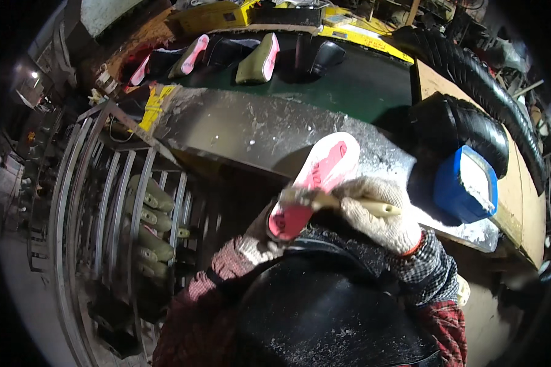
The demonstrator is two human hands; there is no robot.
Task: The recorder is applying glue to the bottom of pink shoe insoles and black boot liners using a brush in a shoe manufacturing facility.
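Observation:
My left hand (255, 243), in a white knit glove, holds a shoe on a last from below, its pink and white sole (315, 183) turned up and tilted away from me. My right hand (378, 214), also gloved, grips a brush (324, 200) by its pale handle. The bristles lie across the heel part of the sole. Both hands are over my dark apron, just in front of the grey worktop edge.
A blue tub (465, 183) stands on the glue-spattered worktop (251, 128) to the right. Beyond it runs a green conveyor belt (355, 92) with several lasted shoes (260, 60). A thick black hose (483, 85) curves at right. A metal rack (110, 202) with olive lasts stands at left.

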